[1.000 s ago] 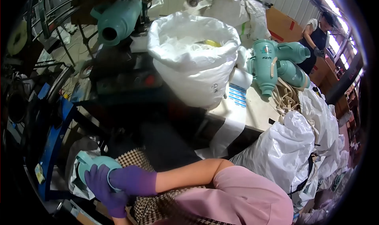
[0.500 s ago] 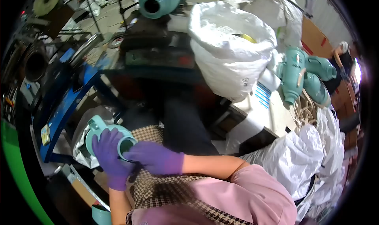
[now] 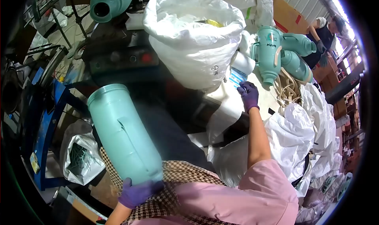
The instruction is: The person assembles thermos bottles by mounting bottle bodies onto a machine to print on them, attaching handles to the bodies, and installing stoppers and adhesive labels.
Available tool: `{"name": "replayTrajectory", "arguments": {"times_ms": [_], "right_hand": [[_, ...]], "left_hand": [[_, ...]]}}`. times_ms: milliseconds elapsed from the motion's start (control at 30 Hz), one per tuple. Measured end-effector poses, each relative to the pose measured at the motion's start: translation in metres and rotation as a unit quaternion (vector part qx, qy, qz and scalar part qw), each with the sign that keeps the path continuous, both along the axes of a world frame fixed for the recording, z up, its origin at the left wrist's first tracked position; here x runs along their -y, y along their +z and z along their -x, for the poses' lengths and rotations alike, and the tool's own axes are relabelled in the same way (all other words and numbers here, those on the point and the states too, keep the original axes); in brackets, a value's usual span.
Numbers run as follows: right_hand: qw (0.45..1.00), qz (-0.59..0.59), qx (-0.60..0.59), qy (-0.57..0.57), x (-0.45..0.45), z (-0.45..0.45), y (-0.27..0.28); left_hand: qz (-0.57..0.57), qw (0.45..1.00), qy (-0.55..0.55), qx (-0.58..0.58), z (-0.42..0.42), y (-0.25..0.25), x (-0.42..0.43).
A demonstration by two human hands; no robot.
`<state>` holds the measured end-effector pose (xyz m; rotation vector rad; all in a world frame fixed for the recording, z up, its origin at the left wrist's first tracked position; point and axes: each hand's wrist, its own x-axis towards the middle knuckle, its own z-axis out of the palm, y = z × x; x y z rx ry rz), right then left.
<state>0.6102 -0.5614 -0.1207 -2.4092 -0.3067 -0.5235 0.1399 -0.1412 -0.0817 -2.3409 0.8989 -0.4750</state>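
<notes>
My left hand [image 3: 136, 192], in a purple glove, grips a pale green plastic jug body [image 3: 122, 130] by its lower end. The jug body lies tilted across my lap, with its threaded rim pointing up and away and its moulded handle facing up. At the right, my purple-gloved right hand [image 3: 248, 95] is stretched out over the white tabletop with its fingers bent and apart. Its fingertips are at the edge of a blue-and-white printed label sheet [image 3: 237, 77]. Whether they touch the sheet cannot be made out. A white roll [image 3: 242, 63] lies just beyond.
A large white woven sack [image 3: 189, 55] stands ahead. Several finished green jugs [image 3: 270, 53] are at the right, beside coiled straps [image 3: 287, 87]. White sacks [image 3: 290, 130] crowd my right side. A small bag of green strips [image 3: 81, 158] sits lower left. A co-worker [image 3: 321, 41] stands far right.
The jug body has swung upright from end-on, its rim now pointing away. My right hand has left it and reached out to the label sheet. My view has shifted to the right.
</notes>
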Motion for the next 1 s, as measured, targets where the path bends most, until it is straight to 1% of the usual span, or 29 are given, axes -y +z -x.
{"name": "replayTrajectory", "arguments": {"times_ms": [33,67,100,167,200,233,300,333,367,400,467,500,567,633,667,733,800,833,867,900,933,967,1000], "right_hand": [[0.999,0.044,0.017,0.026,0.005,0.002,0.001],[0.994,0.089,0.034,0.055,0.006,0.007,0.005],[0.997,0.063,0.04,0.023,-0.002,0.015,0.01],[0.998,0.059,-0.012,-0.013,-0.006,0.009,0.011],[0.997,0.057,-0.039,-0.031,-0.008,0.007,0.012],[0.995,0.063,-0.063,-0.047,-0.01,0.004,0.013],[0.995,0.034,-0.072,-0.061,-0.011,-0.003,0.008],[0.995,0.019,-0.074,-0.067,-0.012,-0.008,0.006],[0.996,0.029,-0.046,-0.071,-0.015,-0.008,0.006],[0.998,-0.017,-0.037,-0.042,-0.017,-0.007,0.007],[0.994,-0.107,-0.022,0.014,-0.018,-0.002,0.008],[0.984,-0.178,0.006,0.031,-0.02,0.001,0.008],[0.989,-0.133,0.028,0.05,-0.026,0.008,0.012],[0.994,-0.048,-0.033,0.093,-0.023,0.007,0.019],[0.976,-0.122,-0.148,0.1,-0.022,0.003,0.016],[0.956,-0.201,-0.155,0.15,-0.017,0.001,0.012],[0.963,-0.193,-0.143,0.126,-0.012,-0.006,0.006],[0.966,-0.188,-0.136,0.114,-0.01,-0.01,0.003],[0.983,-0.117,-0.093,0.102,-0.005,-0.018,-0.004],[0.994,-0.047,-0.049,0.089,-0.001,-0.027,-0.009],[0.997,0.022,-0.007,0.074,0.003,-0.033,-0.016],[0.998,-0.037,-0.038,0.031,-0.006,-0.023,-0.007],[0.995,-0.07,-0.075,0.004,-0.01,-0.019,-0.005]], "left_hand": [[0.101,0.993,0.06,-0.022,0.007,-0.009,0.003],[0.2,0.973,0.11,-0.032,0.013,-0.015,0.007],[0.223,0.968,0.106,-0.041,0.013,-0.019,0.007],[0.084,0.995,0.056,-0.017,0.011,-0.024,0.002],[0.019,1.0,0.024,0.0,0.003,-0.017,0.001],[-0.114,0.993,-0.035,0.024,-0.003,-0.003,-0.003],[-0.094,0.995,-0.025,0.02,-0.004,0.002,-0.001],[0.062,0.997,0.042,-0.007,0.005,-0.014,0.004],[0.144,0.987,0.075,-0.016,0.007,-0.022,0.006],[0.23,0.968,0.1,-0.02,0.009,-0.029,0.007],[0.256,0.962,0.094,0.0,0.012,-0.035,0.008],[0.27,0.958,0.094,0.005,0.013,-0.035,0.01],[0.288,0.952,0.105,0.004,0.013,-0.033,0.013],[0.275,0.954,0.119,0.015,0.011,-0.033,0.011],[0.276,0.954,0.115,0.015,0.011,-0.032,0.01],[0.295,0.951,0.095,0.012,0.008,-0.032,0.008],[0.306,0.945,0.116,-0.012,-0.001,-0.024,0.012],[0.299,0.941,0.153,-0.036,-0.002,-0.016,0.019],[0.19,0.973,0.13,-0.032,-0.006,-0.007,0.017],[0.084,0.992,0.095,-0.021,-0.01,0.001,0.015],[-0.128,0.992,-0.004,0.018,-0.014,0.008,0.004],[-0.118,0.992,-0.02,0.027,-0.012,0.005,0.002],[-0.109,0.993,-0.036,0.036,-0.01,0.003,0.0]]}}
